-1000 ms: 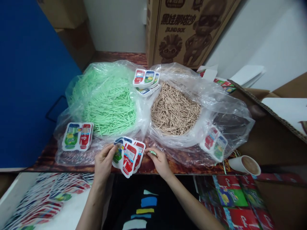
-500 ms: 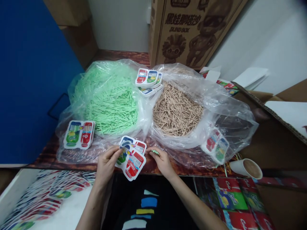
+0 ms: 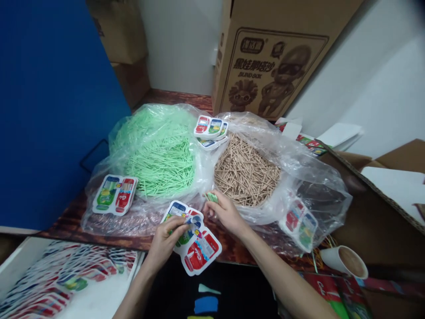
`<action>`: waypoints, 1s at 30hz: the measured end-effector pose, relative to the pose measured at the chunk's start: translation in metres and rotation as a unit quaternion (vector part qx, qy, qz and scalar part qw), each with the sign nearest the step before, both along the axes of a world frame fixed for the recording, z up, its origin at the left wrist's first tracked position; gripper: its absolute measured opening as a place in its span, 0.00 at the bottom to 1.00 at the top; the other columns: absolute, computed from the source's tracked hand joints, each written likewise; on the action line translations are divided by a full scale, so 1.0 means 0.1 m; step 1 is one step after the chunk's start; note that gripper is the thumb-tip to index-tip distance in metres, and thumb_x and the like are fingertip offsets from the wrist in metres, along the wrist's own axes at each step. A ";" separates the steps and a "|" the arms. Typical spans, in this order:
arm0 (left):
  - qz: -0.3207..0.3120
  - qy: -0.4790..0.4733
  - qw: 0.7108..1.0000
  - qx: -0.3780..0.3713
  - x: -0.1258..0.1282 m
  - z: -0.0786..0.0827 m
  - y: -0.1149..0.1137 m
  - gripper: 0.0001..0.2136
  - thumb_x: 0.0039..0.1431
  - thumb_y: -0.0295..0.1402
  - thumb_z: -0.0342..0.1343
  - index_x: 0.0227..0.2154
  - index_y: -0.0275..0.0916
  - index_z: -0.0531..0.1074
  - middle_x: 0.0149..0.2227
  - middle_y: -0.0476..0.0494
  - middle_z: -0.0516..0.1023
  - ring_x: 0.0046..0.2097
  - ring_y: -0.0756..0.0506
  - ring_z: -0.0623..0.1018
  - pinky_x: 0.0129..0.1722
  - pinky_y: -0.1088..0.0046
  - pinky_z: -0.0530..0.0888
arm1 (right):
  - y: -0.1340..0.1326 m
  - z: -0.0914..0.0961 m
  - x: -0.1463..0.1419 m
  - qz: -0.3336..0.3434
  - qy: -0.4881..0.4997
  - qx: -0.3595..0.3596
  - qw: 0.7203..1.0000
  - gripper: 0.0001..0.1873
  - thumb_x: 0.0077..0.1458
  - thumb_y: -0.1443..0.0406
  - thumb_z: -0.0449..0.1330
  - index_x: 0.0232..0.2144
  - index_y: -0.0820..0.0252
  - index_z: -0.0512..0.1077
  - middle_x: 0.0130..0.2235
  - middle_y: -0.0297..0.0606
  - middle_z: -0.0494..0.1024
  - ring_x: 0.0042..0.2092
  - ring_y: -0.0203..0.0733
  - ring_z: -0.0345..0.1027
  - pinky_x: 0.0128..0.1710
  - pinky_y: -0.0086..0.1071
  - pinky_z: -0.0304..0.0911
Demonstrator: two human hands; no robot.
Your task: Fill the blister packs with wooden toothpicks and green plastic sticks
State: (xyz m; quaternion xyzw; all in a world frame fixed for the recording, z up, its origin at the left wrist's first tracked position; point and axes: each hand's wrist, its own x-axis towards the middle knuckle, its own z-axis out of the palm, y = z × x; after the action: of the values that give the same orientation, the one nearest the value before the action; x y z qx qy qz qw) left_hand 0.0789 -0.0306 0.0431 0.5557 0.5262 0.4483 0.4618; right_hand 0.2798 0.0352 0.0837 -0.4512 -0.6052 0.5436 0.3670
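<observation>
My left hand (image 3: pixel 168 241) is closed on a fan of printed blister cards (image 3: pixel 195 243) with red and green bottle pictures, held over the table's front edge. My right hand (image 3: pixel 224 212) pinches a small bunch of green sticks (image 3: pixel 211 197) just in front of the clear bag of tan wooden sticks (image 3: pixel 245 177). To the left of it lies the clear bag of green sticks (image 3: pixel 159 157). One filled card (image 3: pixel 115 194) rests on the plastic at the left. A small stack of cards (image 3: pixel 211 130) sits between the two bags.
A big cardboard box (image 3: pixel 272 62) stands behind the bags. Another card (image 3: pixel 300 223) lies on the right bag's plastic. A paper cup (image 3: pixel 345 262) stands at the right. Printed card sheets fill a tray (image 3: pixel 66 283) at lower left. An open carton (image 3: pixel 381 186) is at the right.
My right hand rose toward the tan sticks with the green bunch. My left hand shifted right with the cards, tilting them flatter. The view dropped lower.
</observation>
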 end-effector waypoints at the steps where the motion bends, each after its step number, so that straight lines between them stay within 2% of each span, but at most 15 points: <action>1: -0.004 0.002 1.000 0.002 0.00 0.00 0.00 0.07 0.53 0.37 0.60 0.29 0.41 0.80 0.33 0.43 0.80 0.36 0.43 0.78 0.38 0.69 0.73 | 0.12 0.03 -0.10 0.009 -0.001 0.010 1.000 0.06 0.56 0.65 0.53 0.38 0.56 0.67 0.24 0.26 0.73 0.22 0.31 0.63 0.24 0.25 0.60; 4: -0.007 0.009 1.000 0.009 -0.01 0.01 -0.01 0.07 0.54 0.36 0.59 0.29 0.41 0.79 0.33 0.43 0.80 0.36 0.44 0.78 0.39 0.69 0.73 | 0.53 0.11 -0.43 0.022 -0.018 0.051 0.998 0.02 0.54 0.68 0.53 0.32 0.56 0.64 0.24 0.25 0.74 0.21 0.30 0.63 0.24 0.24 0.60; 7: 0.007 0.003 1.000 0.010 -0.03 0.03 -0.02 0.08 0.54 0.38 0.59 0.28 0.40 0.79 0.32 0.43 0.79 0.35 0.43 0.77 0.37 0.69 0.73 | 0.90 0.16 -0.68 0.017 -0.047 0.077 0.996 0.08 0.54 0.69 0.54 0.25 0.56 0.61 0.25 0.27 0.74 0.24 0.32 0.67 0.27 0.26 0.61; 9: 0.018 -0.006 1.000 0.007 -0.05 0.04 -0.02 0.08 0.53 0.38 0.60 0.28 0.40 0.79 0.31 0.43 0.79 0.35 0.43 0.77 0.36 0.69 0.74 | 1.06 0.18 -0.74 0.002 -0.057 0.111 0.992 0.10 0.54 0.67 0.57 0.22 0.56 0.61 0.25 0.28 0.74 0.29 0.35 0.71 0.32 0.28 0.64; 11: 0.031 -0.017 0.999 0.003 -0.07 0.04 -0.01 0.09 0.53 0.39 0.60 0.27 0.39 0.79 0.31 0.43 0.79 0.35 0.43 0.77 0.36 0.70 0.74 | 1.09 0.18 -0.72 -0.007 -0.045 0.133 0.990 0.10 0.55 0.63 0.58 0.23 0.57 0.64 0.26 0.30 0.76 0.33 0.38 0.72 0.36 0.31 0.65; 15: 0.054 -0.042 0.998 -0.001 -0.07 0.00 0.02 0.08 0.52 0.38 0.61 0.27 0.40 0.80 0.32 0.43 0.80 0.35 0.43 0.78 0.36 0.70 0.74 | 0.84 0.22 -0.56 0.015 0.009 0.146 0.989 0.11 0.59 0.57 0.57 0.32 0.58 0.71 0.34 0.35 0.80 0.42 0.42 0.74 0.44 0.35 0.66; 19: 0.038 -0.049 0.998 -0.014 -0.03 -0.01 0.05 0.08 0.52 0.38 0.61 0.27 0.40 0.80 0.32 0.43 0.79 0.35 0.43 0.77 0.36 0.70 0.74 | 0.43 0.25 -0.35 0.034 -0.002 0.187 0.982 0.11 0.63 0.60 0.53 0.41 0.55 0.75 0.43 0.37 0.80 0.49 0.42 0.73 0.51 0.36 0.64; 23: 0.014 -0.044 0.999 -0.021 0.02 0.01 0.06 0.08 0.54 0.37 0.60 0.28 0.40 0.79 0.33 0.43 0.79 0.36 0.43 0.77 0.37 0.70 0.73 | 0.14 0.20 -0.18 0.010 -0.005 0.195 0.981 0.10 0.63 0.63 0.53 0.41 0.54 0.75 0.44 0.38 0.80 0.48 0.43 0.73 0.51 0.38 0.64; 30: -0.002 -0.027 0.999 -0.025 0.09 0.02 0.02 0.08 0.54 0.38 0.60 0.29 0.40 0.79 0.34 0.43 0.80 0.38 0.43 0.77 0.38 0.70 0.73 | -0.14 0.09 0.00 -0.008 -0.001 0.187 0.982 0.11 0.63 0.66 0.53 0.41 0.53 0.75 0.47 0.38 0.80 0.50 0.44 0.73 0.53 0.40 0.63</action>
State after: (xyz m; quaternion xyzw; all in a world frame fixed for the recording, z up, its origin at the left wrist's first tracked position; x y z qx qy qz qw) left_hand 0.0878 -0.0290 0.0451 0.5328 0.5238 0.4488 0.4903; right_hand 0.2796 0.0210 0.0931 -0.3798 -0.6931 0.4172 0.4487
